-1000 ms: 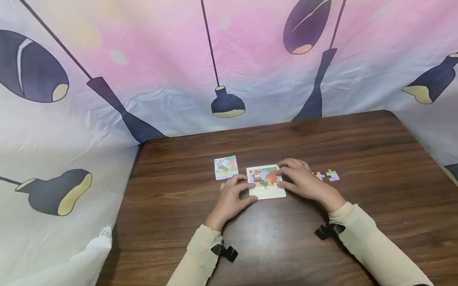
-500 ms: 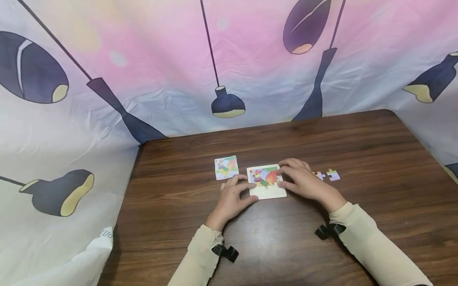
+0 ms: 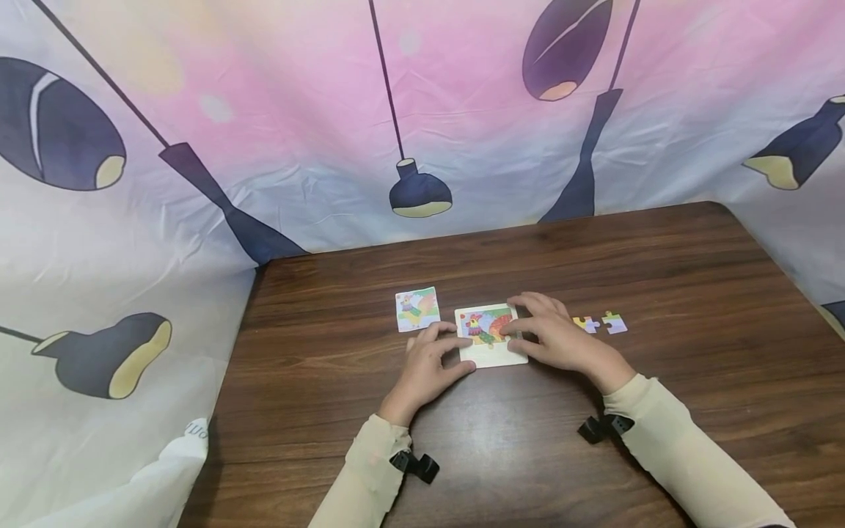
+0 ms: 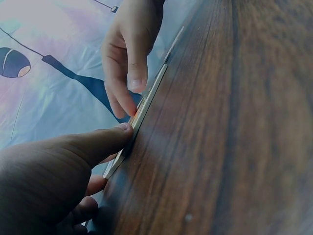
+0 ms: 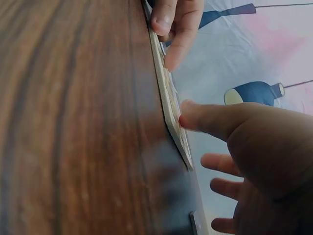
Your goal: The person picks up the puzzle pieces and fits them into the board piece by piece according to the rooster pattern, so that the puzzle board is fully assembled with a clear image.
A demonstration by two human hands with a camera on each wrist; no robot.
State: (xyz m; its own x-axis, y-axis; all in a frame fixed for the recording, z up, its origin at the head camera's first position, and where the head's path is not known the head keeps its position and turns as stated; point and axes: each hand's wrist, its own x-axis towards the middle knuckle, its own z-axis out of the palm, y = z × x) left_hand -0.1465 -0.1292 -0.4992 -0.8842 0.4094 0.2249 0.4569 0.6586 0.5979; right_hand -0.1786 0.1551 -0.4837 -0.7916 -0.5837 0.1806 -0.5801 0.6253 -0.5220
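Note:
A small white-framed jigsaw puzzle board [image 3: 490,357] lies flat on the table, its rooster picture filling the upper part and the lower strip bare white. My left hand [image 3: 422,374] holds its left side, thumb at the near-left corner and fingers along the left edge. From the right, my right hand [image 3: 557,337] reaches over the board, loosely bent fingertips touching the red tail part of the picture. In the right wrist view the thumb [image 5: 210,117] is at the board's surface, with the other fingers spread apart. The right hand hides the board's upper right corner.
A square rooster picture card [image 3: 417,309] lies at the board's upper left. Two loose jigsaw pieces, one yellow and lilac [image 3: 584,324] and one green and lilac [image 3: 614,323], lie right of the right hand. A printed cloth [image 3: 330,198] hangs behind the wooden table [image 3: 317,440].
My right hand has shifted slightly left, its fingertips moving from the board's right edge onto the picture. More of the nearer loose piece now shows. The left hand has stayed put.

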